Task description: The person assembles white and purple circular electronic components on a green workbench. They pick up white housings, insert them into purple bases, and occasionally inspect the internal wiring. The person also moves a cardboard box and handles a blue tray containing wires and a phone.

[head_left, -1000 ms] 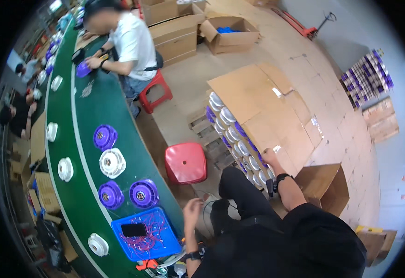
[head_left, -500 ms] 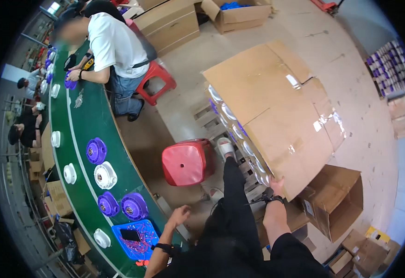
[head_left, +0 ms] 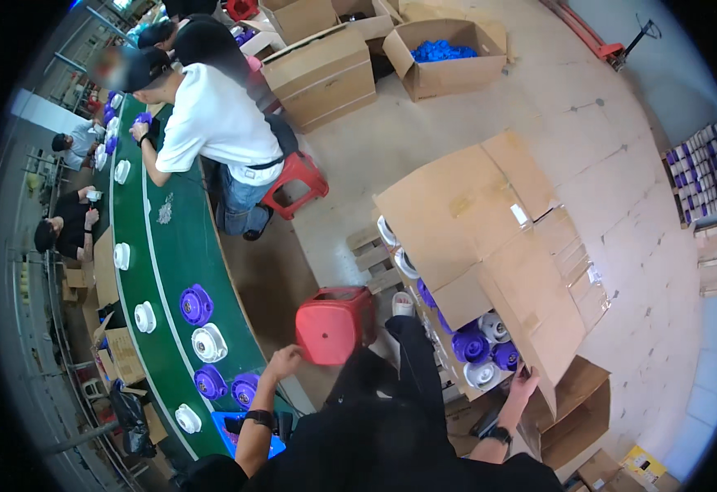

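At the front corner of the cardboard sheet (head_left: 457,189), my right hand (head_left: 525,383) is closed on its edge and holds it raised. Under the lifted corner, purple round housings (head_left: 471,346) and white round housings (head_left: 481,375) show, packed close together on a stack. My left hand (head_left: 285,361) has its fingers bent at the near left edge of the red stool (head_left: 326,334); they seem to grip it. Between my hand and the seat, the exact contact is small and partly hidden.
Left runs a green conveyor table (head_left: 186,221) with purple and white housings and a blue tray (head_left: 272,445). Farther up, a person in a white shirt (head_left: 219,115) sits on another red stool (head_left: 301,184). Open cartons stand at the back (head_left: 449,78) and near right (head_left: 572,410).
My right hand has lifted the cardboard's near corner, uncovering housings below. My left hand has moved up to the stool's edge. The whole view has shifted, and the seated person has turned toward the table.
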A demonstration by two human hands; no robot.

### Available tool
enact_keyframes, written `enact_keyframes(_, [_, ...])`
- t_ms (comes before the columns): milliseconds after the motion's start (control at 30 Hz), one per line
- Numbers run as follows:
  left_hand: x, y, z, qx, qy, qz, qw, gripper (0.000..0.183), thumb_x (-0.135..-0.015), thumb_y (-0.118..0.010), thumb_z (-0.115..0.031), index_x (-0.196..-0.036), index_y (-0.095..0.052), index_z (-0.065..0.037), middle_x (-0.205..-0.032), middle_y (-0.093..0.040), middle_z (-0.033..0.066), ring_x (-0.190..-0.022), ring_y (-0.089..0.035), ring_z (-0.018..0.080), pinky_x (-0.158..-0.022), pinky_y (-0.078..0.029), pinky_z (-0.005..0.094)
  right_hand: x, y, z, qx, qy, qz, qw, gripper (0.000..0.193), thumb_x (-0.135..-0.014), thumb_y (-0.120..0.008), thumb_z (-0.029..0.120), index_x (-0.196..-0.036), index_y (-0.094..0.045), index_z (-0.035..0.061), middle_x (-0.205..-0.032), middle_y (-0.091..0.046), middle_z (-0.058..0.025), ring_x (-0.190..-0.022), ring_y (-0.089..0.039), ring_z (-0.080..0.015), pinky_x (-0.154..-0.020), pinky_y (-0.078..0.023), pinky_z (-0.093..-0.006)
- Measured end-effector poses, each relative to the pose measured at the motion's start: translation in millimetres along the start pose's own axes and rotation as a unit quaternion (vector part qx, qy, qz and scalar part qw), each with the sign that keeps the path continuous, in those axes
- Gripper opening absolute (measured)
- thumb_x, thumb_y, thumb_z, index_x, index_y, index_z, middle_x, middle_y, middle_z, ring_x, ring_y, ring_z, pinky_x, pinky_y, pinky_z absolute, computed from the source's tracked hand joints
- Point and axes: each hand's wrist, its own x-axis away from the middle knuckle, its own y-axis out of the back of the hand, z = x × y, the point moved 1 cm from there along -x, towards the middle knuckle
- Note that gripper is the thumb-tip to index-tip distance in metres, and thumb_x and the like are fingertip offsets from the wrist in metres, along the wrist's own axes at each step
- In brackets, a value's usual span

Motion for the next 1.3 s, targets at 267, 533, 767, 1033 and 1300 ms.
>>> enact_keyframes(267, [-46,135,-119,0.168,-0.145,-0.092,0.971,0.027,-0.095,-0.054,-0.012,-0.116,-0.065,0.001,-0.098,-0.071,0.0114,-0.088,-0.069,0.0157,-0.077,-0.055,0.0312,150,-230,90,0.097,0.182,0.116,0.972,0.037,-0.099,-0.058,0.012,-0.133,-0.050,0.0004,-0.128,-0.061,-0.0151,-0.110,-0.064,-0.0265,-0.090,-0.058,-0.0424])
enact_keyframes(533, [-213,233,-267,0.030,-0.262,-0.013,0.964,0.039,-0.094,-0.056,-0.024,-0.124,-0.062,0.001,-0.105,-0.072,0.0195,-0.100,-0.069,0.0298,-0.089,-0.053,0.0377,213,-396,81,0.170,0.252,0.244,0.921,0.041,-0.093,-0.067,0.019,-0.129,-0.055,0.0042,-0.127,-0.061,-0.0116,-0.107,-0.065,-0.0266,-0.075,-0.061,-0.0461])
enact_keyframes(767, [-393,245,-226,0.157,-0.136,-0.102,0.973,0.082,-0.092,-0.056,-0.057,-0.144,-0.043,0.004,-0.137,-0.055,0.0274,-0.128,-0.054,0.0381,-0.106,-0.043,0.0428,269,-426,41,0.081,0.379,0.132,0.912,0.056,-0.094,-0.064,0.028,-0.135,-0.049,-0.0074,-0.125,-0.061,-0.0180,-0.103,-0.065,-0.0291,-0.081,-0.058,-0.0397])
enact_keyframes(1033, [-441,285,-112,0.413,-0.034,0.194,0.889,0.087,-0.084,-0.071,-0.059,-0.134,-0.053,0.010,-0.130,-0.060,0.0254,-0.118,-0.061,0.0293,-0.100,-0.048,0.0422,364,-559,-13,0.024,0.476,-0.014,0.879,0.046,-0.095,-0.060,0.022,-0.131,-0.058,-0.0054,-0.134,-0.059,-0.0160,-0.119,-0.057,-0.0294,-0.102,-0.048,-0.0425])
enact_keyframes(1300, [-476,342,-215,0.449,-0.113,0.108,0.880,0.071,-0.086,-0.077,-0.044,-0.125,-0.058,0.013,-0.112,-0.069,0.0175,-0.096,-0.068,0.0204,-0.082,-0.055,0.0334,371,-624,19,-0.019,0.488,0.109,0.866,0.046,-0.092,-0.062,0.019,-0.130,-0.058,-0.0062,-0.131,-0.060,-0.0148,-0.116,-0.059,-0.0299,-0.098,-0.050,-0.0451])
